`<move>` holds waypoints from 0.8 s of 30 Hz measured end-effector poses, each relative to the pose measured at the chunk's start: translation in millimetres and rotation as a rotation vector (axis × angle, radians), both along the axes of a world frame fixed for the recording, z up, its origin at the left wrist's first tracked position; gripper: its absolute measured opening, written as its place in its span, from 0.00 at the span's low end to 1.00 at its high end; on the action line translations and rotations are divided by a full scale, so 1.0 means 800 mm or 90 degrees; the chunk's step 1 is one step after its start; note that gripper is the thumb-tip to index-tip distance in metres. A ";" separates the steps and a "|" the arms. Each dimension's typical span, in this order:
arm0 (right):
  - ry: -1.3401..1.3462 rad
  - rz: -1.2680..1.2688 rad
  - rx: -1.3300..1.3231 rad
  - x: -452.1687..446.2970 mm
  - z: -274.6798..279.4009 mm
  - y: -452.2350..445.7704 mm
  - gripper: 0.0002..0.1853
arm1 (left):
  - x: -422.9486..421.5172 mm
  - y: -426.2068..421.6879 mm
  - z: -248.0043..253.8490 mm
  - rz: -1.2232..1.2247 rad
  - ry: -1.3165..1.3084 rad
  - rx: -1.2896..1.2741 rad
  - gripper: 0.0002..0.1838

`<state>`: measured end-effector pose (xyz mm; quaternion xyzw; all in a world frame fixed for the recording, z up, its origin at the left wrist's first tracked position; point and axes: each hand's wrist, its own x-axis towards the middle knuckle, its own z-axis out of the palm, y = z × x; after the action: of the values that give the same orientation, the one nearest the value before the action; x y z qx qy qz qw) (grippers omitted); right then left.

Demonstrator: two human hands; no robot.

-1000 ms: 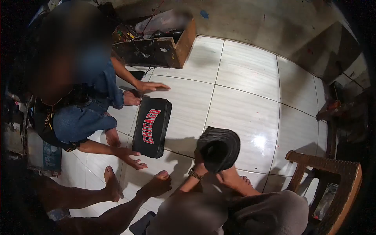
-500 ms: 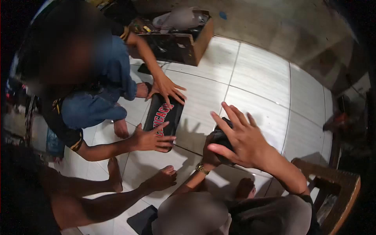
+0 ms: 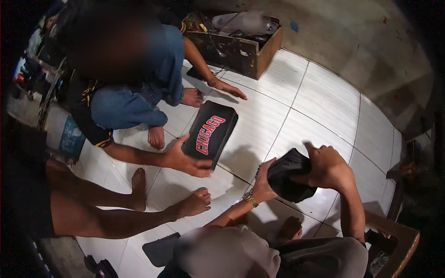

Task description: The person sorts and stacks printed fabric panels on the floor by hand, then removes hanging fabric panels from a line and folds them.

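My left hand (image 3: 265, 184), with a gold watch at the wrist, grips the left side of a black, hollow-looking fabric item (image 3: 291, 172); its exact kind is unclear. At the item's right side, my right hand (image 3: 330, 167) has curled fingers, with the thumb reaching over the dark fabric. Flat on the tiles to the left lies a black case (image 3: 212, 134) marked CHICAGO in red letters. Another person's hand (image 3: 187, 160) rests by its lower left edge, and that person's other hand (image 3: 229, 88) is held out above its top, apart from it.
A wooden box (image 3: 250, 58) full of assorted items stands at the back by the wall. A co-worker's bare legs (image 3: 116, 199) stretch in from the left. A dark flat object (image 3: 160, 249) lies near my knee, and a wooden chair (image 3: 403, 241) stands at right.
The black item has turned and come up, showing more of itself. My right hand has gone from spread to curled at its side. The other person's hands have moved off the case's top.
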<state>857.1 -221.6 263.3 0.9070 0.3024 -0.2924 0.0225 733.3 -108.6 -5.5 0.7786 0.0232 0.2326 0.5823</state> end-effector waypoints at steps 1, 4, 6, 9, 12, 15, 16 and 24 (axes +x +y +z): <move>-0.002 0.010 0.000 0.010 -0.009 -0.005 0.37 | 0.000 0.001 0.001 0.000 -0.002 0.006 0.55; 0.093 0.106 0.082 0.018 -0.024 -0.018 0.20 | -0.004 -0.004 -0.002 -0.009 -0.016 0.021 0.55; 0.049 0.090 0.037 0.009 -0.014 -0.017 0.14 | -0.010 -0.010 -0.001 -0.015 -0.018 0.018 0.55; 0.084 0.114 0.021 0.009 -0.022 -0.026 0.15 | -0.016 -0.019 0.000 -0.025 -0.015 0.011 0.55; 0.073 0.150 0.045 0.007 -0.023 -0.031 0.16 | -0.018 -0.029 0.001 -0.039 -0.012 0.004 0.56; 0.064 0.159 0.095 0.007 -0.023 -0.040 0.15 | -0.023 -0.032 0.006 -0.050 -0.009 0.001 0.56; 0.086 0.181 0.162 0.012 -0.024 -0.049 0.15 | -0.023 -0.027 0.018 -0.063 -0.014 0.011 0.56; 0.317 0.182 0.323 0.047 -0.041 -0.127 0.14 | -0.062 0.094 0.048 -0.368 0.276 -0.240 0.52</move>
<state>894.8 -323.4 230.3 0.7337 0.4845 -0.4135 -0.2365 683.6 -33.7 32.9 0.6634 -0.0324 -0.1186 0.7381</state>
